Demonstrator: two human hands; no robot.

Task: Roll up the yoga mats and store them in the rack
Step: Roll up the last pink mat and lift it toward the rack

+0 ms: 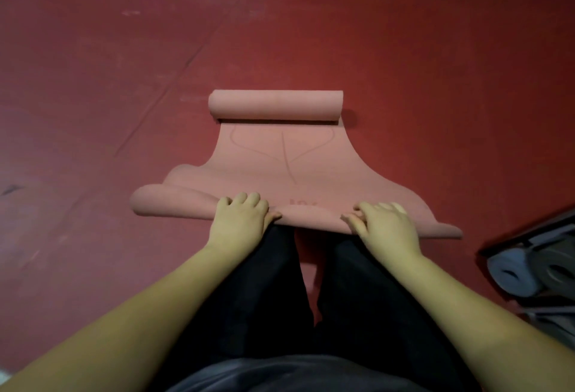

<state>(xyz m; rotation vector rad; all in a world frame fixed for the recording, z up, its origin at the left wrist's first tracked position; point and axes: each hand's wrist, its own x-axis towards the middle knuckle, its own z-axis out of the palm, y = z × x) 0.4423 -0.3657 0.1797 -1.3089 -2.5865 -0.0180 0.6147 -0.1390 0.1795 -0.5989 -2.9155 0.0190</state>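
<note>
A pink yoga mat [280,161] lies on the red floor in front of me, its far end curled into a roll [275,105]. Faint line markings show on its flat middle. The near edge is folded over into a loose, uneven curl. My left hand [241,215] grips this near curl left of centre, thumb tucked under the fold. My right hand [384,223] grips it right of centre, fingers curled over the edge. The rack [541,236] stands at the right edge of view.
Several rolled grey and blue mats [513,273] lie in the dark rack at lower right. My dark-trousered legs [273,292] kneel behind the mat. Red floor [124,80] with faint seams spreads to the left and beyond.
</note>
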